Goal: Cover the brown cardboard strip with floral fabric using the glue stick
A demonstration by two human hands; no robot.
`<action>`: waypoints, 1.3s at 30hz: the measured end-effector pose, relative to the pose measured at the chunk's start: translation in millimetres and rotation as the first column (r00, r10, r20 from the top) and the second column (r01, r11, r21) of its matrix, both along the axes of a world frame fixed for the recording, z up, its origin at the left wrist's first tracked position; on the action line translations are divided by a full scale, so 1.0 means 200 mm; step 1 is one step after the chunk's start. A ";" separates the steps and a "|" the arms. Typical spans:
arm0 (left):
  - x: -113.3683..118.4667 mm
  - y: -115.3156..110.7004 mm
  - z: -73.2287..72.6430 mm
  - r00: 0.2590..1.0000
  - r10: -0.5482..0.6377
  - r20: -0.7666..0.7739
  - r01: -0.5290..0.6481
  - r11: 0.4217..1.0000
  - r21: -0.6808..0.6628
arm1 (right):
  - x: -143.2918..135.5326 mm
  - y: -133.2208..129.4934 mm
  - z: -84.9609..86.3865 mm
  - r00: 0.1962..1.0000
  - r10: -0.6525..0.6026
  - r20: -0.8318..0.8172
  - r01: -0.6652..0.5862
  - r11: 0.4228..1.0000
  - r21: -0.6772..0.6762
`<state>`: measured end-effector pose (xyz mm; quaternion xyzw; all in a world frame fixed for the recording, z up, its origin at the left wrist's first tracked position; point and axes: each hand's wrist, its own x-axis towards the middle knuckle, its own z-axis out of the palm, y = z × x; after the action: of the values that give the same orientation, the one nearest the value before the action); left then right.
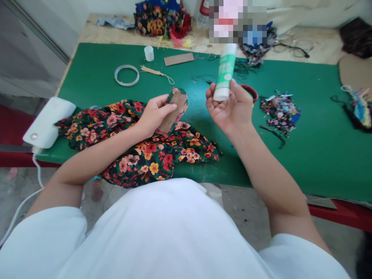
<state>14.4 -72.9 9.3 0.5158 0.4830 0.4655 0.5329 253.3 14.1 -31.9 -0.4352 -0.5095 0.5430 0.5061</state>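
In front of you is a big table (319,155) with a green top, and bare wood (322,38) at its far side. Soft light makes a bright patch (194,87) on the green. You have a pale wall (110,7) behind it and a grey floor (17,193) below.

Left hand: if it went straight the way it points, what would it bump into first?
Probably the right hand or the white-and-green tube it holds: the left hand, with its brown piece, points across toward them. One picture doesn't show clearly whether they're level, so it might pass above or below.
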 end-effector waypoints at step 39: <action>0.01 -0.05 -0.03 0.962 -0.272 0.000 0.265 0.936 0.234 | -0.17 -0.34 0.20 0.909 0.115 0.401 -0.314 0.822 0.475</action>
<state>15.6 -83.0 3.3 0.6278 0.3419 0.4498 0.5354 219.3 -52.9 7.5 -0.3080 -0.7681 0.3481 0.4403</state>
